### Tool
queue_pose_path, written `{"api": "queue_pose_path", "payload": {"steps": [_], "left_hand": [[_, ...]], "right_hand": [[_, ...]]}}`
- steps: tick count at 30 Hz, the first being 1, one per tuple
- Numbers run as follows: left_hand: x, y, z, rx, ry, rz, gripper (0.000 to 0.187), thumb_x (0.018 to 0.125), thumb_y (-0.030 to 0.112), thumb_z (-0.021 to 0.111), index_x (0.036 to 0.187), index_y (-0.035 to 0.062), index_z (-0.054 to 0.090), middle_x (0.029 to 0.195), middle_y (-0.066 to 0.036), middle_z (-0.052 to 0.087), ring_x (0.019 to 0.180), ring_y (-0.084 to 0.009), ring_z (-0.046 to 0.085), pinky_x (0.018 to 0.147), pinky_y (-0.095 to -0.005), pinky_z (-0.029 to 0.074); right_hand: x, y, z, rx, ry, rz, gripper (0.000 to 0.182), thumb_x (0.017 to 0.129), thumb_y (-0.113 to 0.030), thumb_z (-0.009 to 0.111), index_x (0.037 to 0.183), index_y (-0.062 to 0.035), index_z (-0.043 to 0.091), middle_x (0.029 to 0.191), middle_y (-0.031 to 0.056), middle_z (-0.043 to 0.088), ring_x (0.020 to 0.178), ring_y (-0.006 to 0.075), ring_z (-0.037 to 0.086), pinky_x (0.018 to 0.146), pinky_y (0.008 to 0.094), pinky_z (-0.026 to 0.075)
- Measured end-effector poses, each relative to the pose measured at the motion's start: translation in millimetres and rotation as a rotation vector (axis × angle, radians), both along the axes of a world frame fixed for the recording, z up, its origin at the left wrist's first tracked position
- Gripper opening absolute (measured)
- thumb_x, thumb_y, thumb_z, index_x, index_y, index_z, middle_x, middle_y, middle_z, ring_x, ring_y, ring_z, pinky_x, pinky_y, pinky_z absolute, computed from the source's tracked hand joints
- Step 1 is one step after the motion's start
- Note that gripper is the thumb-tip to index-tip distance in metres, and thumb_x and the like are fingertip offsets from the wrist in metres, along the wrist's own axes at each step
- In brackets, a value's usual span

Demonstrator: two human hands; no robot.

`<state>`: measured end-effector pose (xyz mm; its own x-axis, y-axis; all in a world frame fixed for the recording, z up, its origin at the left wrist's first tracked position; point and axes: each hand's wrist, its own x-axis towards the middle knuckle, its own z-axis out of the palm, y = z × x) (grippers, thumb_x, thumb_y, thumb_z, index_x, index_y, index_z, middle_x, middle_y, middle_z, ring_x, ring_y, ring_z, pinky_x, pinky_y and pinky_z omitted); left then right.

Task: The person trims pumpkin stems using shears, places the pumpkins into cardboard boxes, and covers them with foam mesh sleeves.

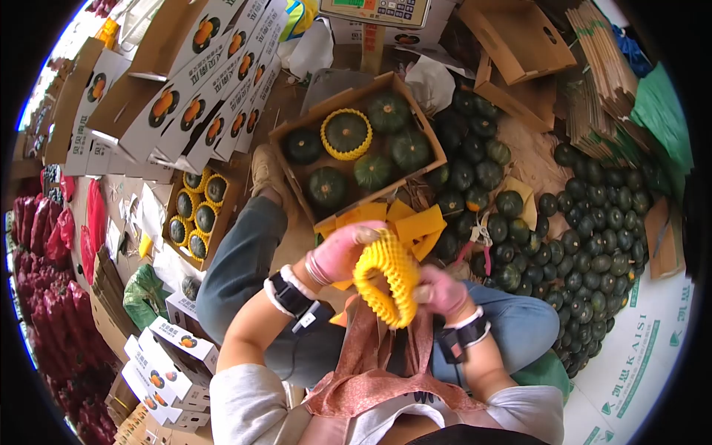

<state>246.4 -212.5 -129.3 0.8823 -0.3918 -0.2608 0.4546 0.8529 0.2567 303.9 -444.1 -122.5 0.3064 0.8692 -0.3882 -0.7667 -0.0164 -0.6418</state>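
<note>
A yellow foam net sleeve (404, 285) is stretched into a ring between my hands, above my lap. My left hand (345, 252), in a pink glove, grips its upper left edge. At its lower right, my right hand (443, 291), gloved too, has its fingers closed on the netting. Beyond my hands is an open cardboard box (278, 152) with several dark green pumpkins (326, 185). One pumpkin (346, 130) in that box wears a yellow net; the others are bare. Flat yellow net sleeves (419, 226) lie just in front of the box, partly behind my hands.
Loose pumpkins (593, 215) are heaped along the right, with pink-handled cutters (480, 237) among them. A smaller box (174, 204) of netted pumpkins stands at left. White printed cartons (167, 104) are stacked upper left. A scale (378, 9) stands at the top, flattened cardboard (604, 67) upper right.
</note>
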Motion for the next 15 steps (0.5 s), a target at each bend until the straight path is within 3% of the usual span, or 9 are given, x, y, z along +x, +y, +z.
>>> {"api": "queue_pose_path", "payload": {"steps": [1, 3, 5, 6, 8, 9, 11, 14, 15], "left_hand": [[9, -3, 1, 0.036, 0.174, -0.011, 0.035, 0.085, 0.029, 0.06, 0.106, 0.0014, 0.058, 0.102, -0.01, 0.065, 0.09, -0.021, 0.063, 0.085, -0.0346, 0.05], [38, 20, -24, 0.08, 0.209, -0.251, 0.043, 0.086, 0.036, 0.061, 0.11, 0.0015, 0.058, 0.1, -0.007, 0.065, 0.089, -0.0194, 0.063, 0.084, -0.033, 0.05], [97, 64, -55, 0.354, -0.156, -0.271, 0.041, 0.087, 0.037, 0.062, 0.108, 0.0018, 0.059, 0.095, -0.003, 0.064, 0.085, -0.0118, 0.06, 0.079, -0.0285, 0.05], [129, 85, -54, 0.86, -0.251, -0.143, 0.033, 0.089, 0.035, 0.06, 0.1, 0.004, 0.061, 0.094, -0.002, 0.063, 0.081, -0.0087, 0.058, 0.073, -0.0258, 0.048], [188, 118, -60, 1.386, -0.212, -0.068, 0.027, 0.09, 0.032, 0.057, 0.094, 0.0054, 0.06, 0.089, -0.004, 0.064, 0.077, -0.0125, 0.057, 0.068, -0.0276, 0.046], [225, 121, -68, 1.81, -0.322, -0.047, 0.026, 0.088, 0.029, 0.058, 0.096, 0.0045, 0.059, 0.087, -0.013, 0.064, 0.078, -0.0255, 0.06, 0.071, -0.0328, 0.047], [248, 121, -108, 1.963, -0.486, -0.036, 0.027, 0.087, 0.027, 0.058, 0.103, 0.0057, 0.056, 0.091, -0.02, 0.06, 0.086, -0.0367, 0.058, 0.075, -0.0387, 0.047], [261, 116, -135, 1.857, -0.435, -0.093, 0.028, 0.089, 0.027, 0.055, 0.108, 0.0057, 0.053, 0.095, -0.021, 0.061, 0.091, -0.0374, 0.058, 0.079, -0.0389, 0.046], [263, 116, -138, 1.822, -0.397, -0.129, 0.028, 0.09, 0.027, 0.054, 0.108, 0.0053, 0.053, 0.096, -0.021, 0.061, 0.092, -0.0373, 0.058, 0.079, -0.0385, 0.046]], "right_hand": [[21, 9, 2, -0.061, -0.357, -0.157, 0.036, 0.084, -0.021, 0.066, 0.11, 0.0017, 0.057, 0.107, 0.0131, 0.062, 0.098, 0.0243, 0.06, 0.087, 0.0351, 0.048], [74, 45, 3, 0.089, -0.125, -0.35, 0.033, 0.09, -0.026, 0.058, 0.111, -0.0016, 0.054, 0.1, 0.0114, 0.062, 0.082, 0.0199, 0.062, 0.065, 0.0278, 0.048], [121, 86, -8, 0.055, -0.056, -0.476, 0.031, 0.095, -0.033, 0.049, 0.11, -0.0057, 0.052, 0.089, 0.009, 0.062, 0.063, 0.014, 0.06, 0.04, 0.0221, 0.039], [145, 99, -24, -0.047, -0.081, -0.465, 0.026, 0.095, -0.028, 0.049, 0.108, -0.0059, 0.052, 0.082, 0.0068, 0.062, 0.057, 0.0112, 0.057, 0.036, 0.0202, 0.034], [180, 123, -55, -0.55, -0.545, -0.35, 0.02, 0.093, -0.025, 0.051, 0.098, -0.0061, 0.057, 0.078, 0.0033, 0.063, 0.054, 0.0127, 0.057, 0.038, 0.022, 0.038], [189, 151, -59, -0.851, -0.787, -0.23, 0.021, 0.092, -0.025, 0.051, 0.097, -0.0069, 0.059, 0.078, 0.0044, 0.063, 0.062, 0.0167, 0.061, 0.043, 0.026, 0.044], [198, 160, -110, -0.844, -1.163, -0.137, 0.023, 0.091, -0.026, 0.051, 0.105, -0.0081, 0.056, 0.087, 0.0053, 0.063, 0.074, 0.0195, 0.062, 0.049, 0.0309, 0.05], [196, 180, -99, -0.677, -0.249, -0.215, 0.025, 0.092, -0.025, 0.049, 0.111, -0.0093, 0.053, 0.094, 0.0046, 0.061, 0.081, 0.0176, 0.061, 0.05, 0.0317, 0.051], [200, 180, -103, -0.653, -0.228, -0.226, 0.026, 0.092, -0.025, 0.049, 0.113, -0.0103, 0.052, 0.096, 0.0039, 0.061, 0.08, 0.017, 0.061, 0.05, 0.0311, 0.051]]}}
